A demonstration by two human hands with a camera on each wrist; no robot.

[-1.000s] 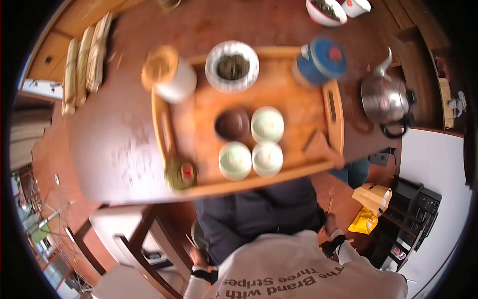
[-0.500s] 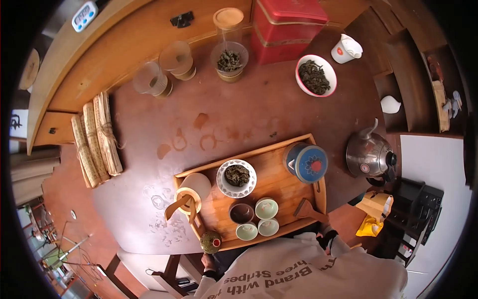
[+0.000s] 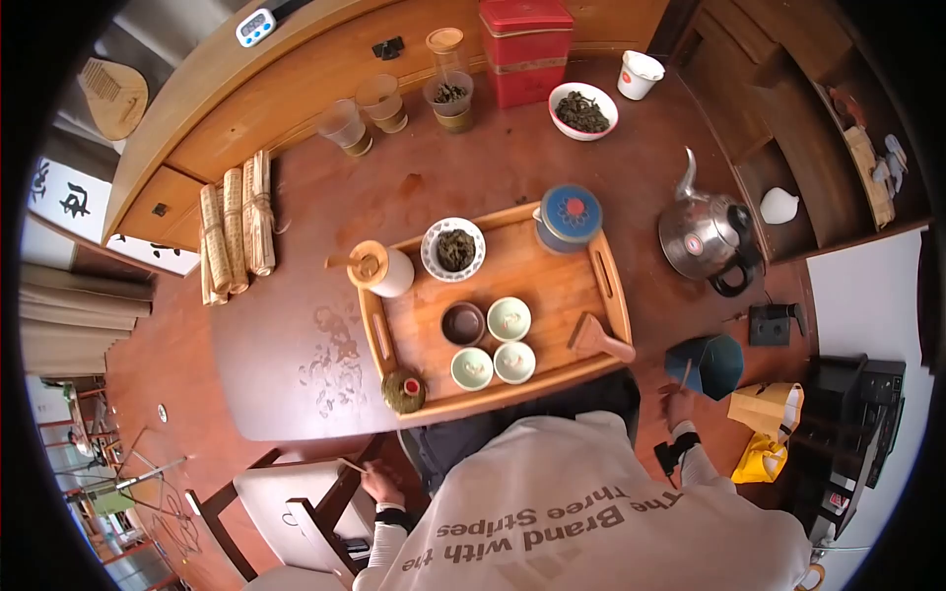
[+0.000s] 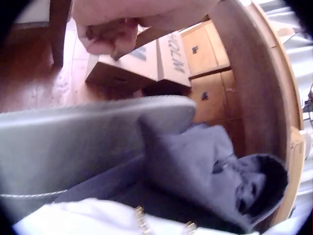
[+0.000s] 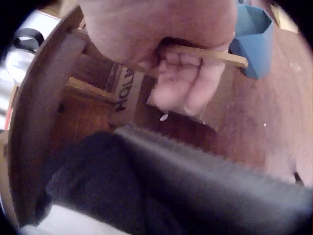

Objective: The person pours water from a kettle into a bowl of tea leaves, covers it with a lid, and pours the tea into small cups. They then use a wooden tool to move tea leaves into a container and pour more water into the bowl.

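Note:
Low beside the table's front edge, my left hand (image 3: 381, 485) grips a thin wooden stick (image 3: 351, 466) that points up and left. The left wrist view shows the fingers (image 4: 115, 41) curled, with the stick (image 4: 151, 34) running out past them. On the other side, my right hand (image 3: 677, 406) holds another slim wooden stick (image 3: 687, 372). In the right wrist view that stick (image 5: 215, 55) lies across the palm under bent fingers (image 5: 188, 88), its squared end sticking out. Between the hands, a wooden tray (image 3: 552, 281) rests at the table edge.
On the tray stand small cups (image 3: 509, 320), a bowl of leaves (image 3: 454, 249), a blue-lidded jar (image 3: 571, 215) and a squat green pot (image 3: 403, 391). A steel kettle (image 3: 695, 231) is to the right. A blue bin (image 3: 716, 364) stands near my right hand, a chair (image 3: 296, 488) near my left.
Both hands have moved outward from beside my body, each with its stick. The head view has swung, bringing the back of the table into sight and shifting the tray in the picture.

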